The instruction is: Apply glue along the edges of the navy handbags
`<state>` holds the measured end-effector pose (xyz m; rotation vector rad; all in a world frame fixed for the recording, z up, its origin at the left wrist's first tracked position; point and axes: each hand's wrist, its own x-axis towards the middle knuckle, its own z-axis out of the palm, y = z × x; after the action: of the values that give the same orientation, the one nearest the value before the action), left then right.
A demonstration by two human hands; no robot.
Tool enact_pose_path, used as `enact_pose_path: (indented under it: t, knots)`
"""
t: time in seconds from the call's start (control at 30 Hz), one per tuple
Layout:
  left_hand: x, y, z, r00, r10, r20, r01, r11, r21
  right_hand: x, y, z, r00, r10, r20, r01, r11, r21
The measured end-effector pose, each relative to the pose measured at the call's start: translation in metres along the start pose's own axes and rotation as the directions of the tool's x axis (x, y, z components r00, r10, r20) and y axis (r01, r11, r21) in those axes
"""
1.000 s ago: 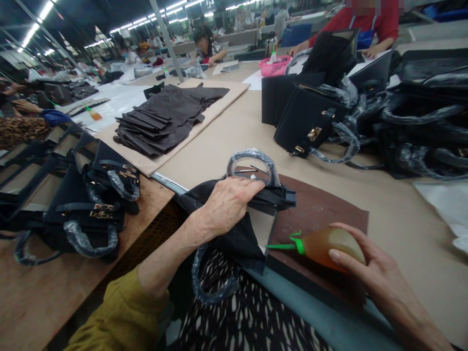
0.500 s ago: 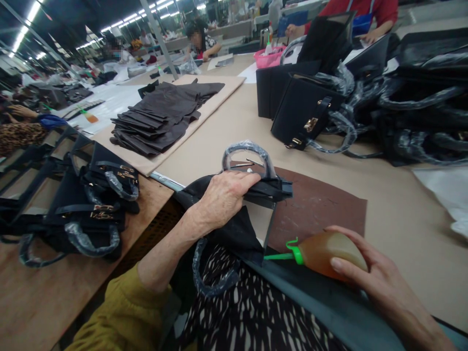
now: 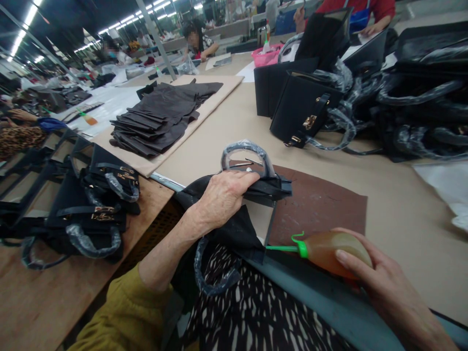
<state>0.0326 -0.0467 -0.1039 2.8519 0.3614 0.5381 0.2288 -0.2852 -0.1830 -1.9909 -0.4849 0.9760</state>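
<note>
My left hand [image 3: 228,195] grips the upper edge of a black handbag [image 3: 237,229], which leans over the table's edge toward my lap. Clear plastic film wraps the bag's two handles; one arches above my fingers, the other hangs below my wrist. A pale inner panel shows on the bag's right side. In my right hand [image 3: 376,268] lies a squeeze bottle [image 3: 329,251] of amber liquid, tipped on its side. Its thin green nozzle points left, and the tip is at the bag's lower right edge. A brown sheet [image 3: 321,204] lies flat under the bag and behind the bottle.
Finished-looking black handbags [image 3: 303,109] crowd the right back of the table. More open bags [image 3: 87,209] stand on a wooden bench [image 3: 146,209] at left. Dark cut pieces [image 3: 164,114] are stacked on a board. A pink basket [image 3: 265,57] and a person in red [image 3: 380,12] are farther back.
My right hand and the bottle have shifted slightly right, with the nozzle tip a little higher along the bag's edge. My left hand keeps its hold on the handbag.
</note>
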Motion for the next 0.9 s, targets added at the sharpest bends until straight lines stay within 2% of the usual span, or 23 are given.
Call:
enact_pose_path:
  t: [0.13,0.23,0.43,0.63,0.77,0.9]
  knots:
    - [0.001,0.001,0.0,1.0,-0.019,0.016,0.019,1.0,0.018,-0.008,-0.005,0.002,0.998,0.038,0.058,-0.041,0.998,0.054]
    - [0.0,0.0,0.001,1.0,-0.018,0.015,0.017,1.0,0.019,-0.009,-0.004,0.002,0.993,0.07,0.096,-0.072,0.997,0.019]
    - [0.0,0.0,0.0,1.0,-0.012,0.013,0.011,1.0,0.021,-0.011,-0.006,0.004,0.993,0.095,0.07,-0.096,0.995,0.017]
    - [0.0,-0.001,0.001,0.999,-0.018,0.026,0.018,1.0,0.023,-0.012,-0.007,0.005,0.993,0.052,0.104,-0.053,0.999,0.008]
    - [-0.001,-0.002,0.002,1.0,-0.011,0.02,0.01,1.0,0.018,-0.012,-0.003,0.006,0.992,0.067,0.106,-0.071,0.997,0.03]
    - [0.0,-0.001,0.001,0.999,-0.031,0.033,0.029,0.999,0.041,-0.015,0.0,0.01,0.994,0.054,0.092,-0.048,0.997,-0.064]
